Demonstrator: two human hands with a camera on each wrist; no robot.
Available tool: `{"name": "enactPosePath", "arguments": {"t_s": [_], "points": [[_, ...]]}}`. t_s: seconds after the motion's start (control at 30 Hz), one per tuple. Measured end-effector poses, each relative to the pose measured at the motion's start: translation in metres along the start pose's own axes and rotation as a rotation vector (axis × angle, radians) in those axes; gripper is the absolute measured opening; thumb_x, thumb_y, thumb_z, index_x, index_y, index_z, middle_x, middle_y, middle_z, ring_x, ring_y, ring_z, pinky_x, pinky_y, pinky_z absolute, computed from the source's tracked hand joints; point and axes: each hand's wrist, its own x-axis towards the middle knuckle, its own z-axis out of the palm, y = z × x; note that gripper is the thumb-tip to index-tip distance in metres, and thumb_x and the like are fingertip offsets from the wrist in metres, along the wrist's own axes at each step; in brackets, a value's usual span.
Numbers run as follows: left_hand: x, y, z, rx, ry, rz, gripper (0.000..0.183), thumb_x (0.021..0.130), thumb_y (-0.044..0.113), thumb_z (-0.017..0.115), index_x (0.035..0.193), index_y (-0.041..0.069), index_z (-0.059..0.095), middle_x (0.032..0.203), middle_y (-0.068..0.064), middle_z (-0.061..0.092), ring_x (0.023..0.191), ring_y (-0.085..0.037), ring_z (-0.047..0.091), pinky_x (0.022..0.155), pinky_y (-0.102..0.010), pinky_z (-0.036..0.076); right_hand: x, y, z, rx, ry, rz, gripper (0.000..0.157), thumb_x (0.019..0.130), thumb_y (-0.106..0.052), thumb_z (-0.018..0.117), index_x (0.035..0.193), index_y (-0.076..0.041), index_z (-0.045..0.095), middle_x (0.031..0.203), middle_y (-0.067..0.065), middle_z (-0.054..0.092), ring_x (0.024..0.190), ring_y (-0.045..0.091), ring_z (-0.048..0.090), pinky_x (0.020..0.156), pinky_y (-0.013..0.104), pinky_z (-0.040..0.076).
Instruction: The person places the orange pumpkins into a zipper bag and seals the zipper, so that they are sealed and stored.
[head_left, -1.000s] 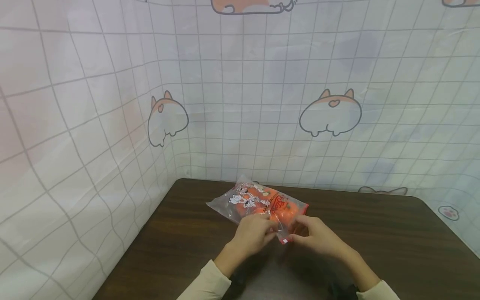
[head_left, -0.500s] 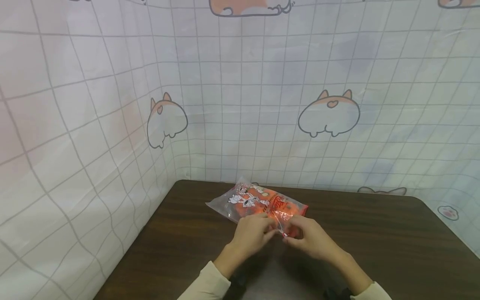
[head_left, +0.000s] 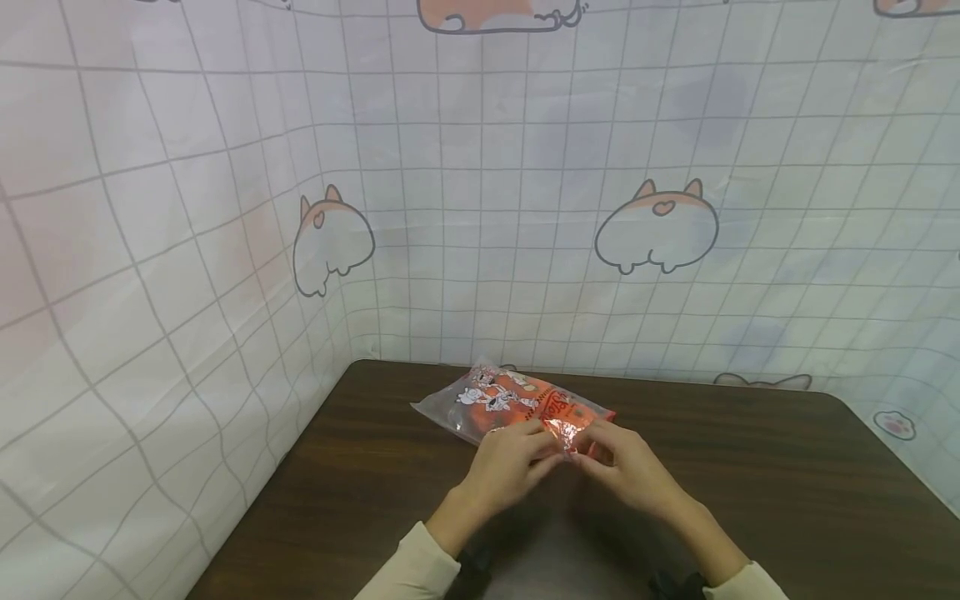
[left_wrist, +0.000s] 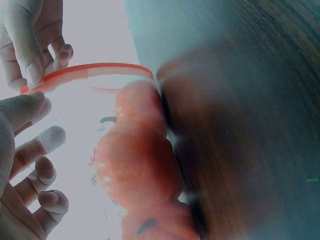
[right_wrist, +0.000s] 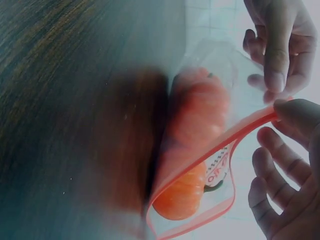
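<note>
A clear zip bag (head_left: 453,404) with a red rim and printed white cartoon figures lies on the table. Several small orange pumpkins (left_wrist: 140,167) with dark green stems fill it, one pumpkin (right_wrist: 181,195) showing just inside the mouth. The red rim (right_wrist: 240,129) spreads into a loop in the right wrist view. At its near corner, my left hand (head_left: 506,467) pinches the rim by thumb and finger, other fingers spread loosely. My right hand (head_left: 633,467) pinches the same edge close beside it, thumb (right_wrist: 295,112) on the red strip. In the head view, the hands partly cover that corner.
The dark wood table (head_left: 750,467) reaches back to a white grid-patterned curtain (head_left: 525,275) with corgi drawings. Another stretch of curtain (head_left: 150,333) runs along the left side.
The bag's near corner, first sticking out toward me with a white tip, has drawn back up between my hands. My right hand has shifted slightly left and away from me; my left hand stays nearly put.
</note>
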Motion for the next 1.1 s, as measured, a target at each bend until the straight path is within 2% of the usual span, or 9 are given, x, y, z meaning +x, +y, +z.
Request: {"name": "enactPosePath", "arguments": {"t_s": [0.23,0.5,0.87,1.1], "points": [[0.0,0.0005,-0.0016,-0.008,0.052,0.007,0.007,0.094,0.033,0.073,0.095,0.026,0.076,0.082,0.015,0.066,0.066,-0.001,0.054,0.058,-0.022,0.042,0.0008,-0.0037,0.0009,-0.004,0.021,-0.02,0.013,0.09,-0.019,0.078,0.09,-0.027,0.067,0.076,-0.015,0.057,0.065,0.003,0.052,0.058,0.022,0.045],[-0.0007,0.0025,-0.0012,0.026,0.116,0.006,0.007,0.093,0.033,0.074,0.092,0.028,0.077,0.081,0.015,0.069,0.066,-0.004,0.06,0.057,-0.025,0.045,0.0006,-0.0056,0.0007,-0.07,0.025,-0.023,0.012,0.091,-0.024,0.077,0.091,-0.029,0.067,0.074,-0.016,0.058,0.063,0.001,0.052,0.056,0.021,0.044],[-0.0012,0.002,-0.0048,0.056,0.115,-0.021,0.006,0.092,0.033,0.073,0.094,0.029,0.078,0.085,0.015,0.073,0.07,-0.006,0.067,0.059,-0.028,0.049,-0.002,-0.0038,0.0072,-0.107,0.035,-0.043,0.016,0.089,-0.02,0.078,0.087,-0.027,0.064,0.073,-0.016,0.054,0.059,-0.004,0.045,0.052,0.02,0.04],[-0.0001,-0.0006,-0.0095,0.073,0.124,-0.033,0.008,0.093,0.035,0.073,0.095,0.029,0.078,0.082,0.015,0.072,0.065,-0.003,0.06,0.057,-0.023,0.044,-0.0039,-0.0017,0.0099,-0.186,0.036,-0.034,0.018,0.088,-0.021,0.079,0.087,-0.028,0.063,0.077,-0.016,0.05,0.062,-0.003,0.042,0.055,0.019,0.036]]}}
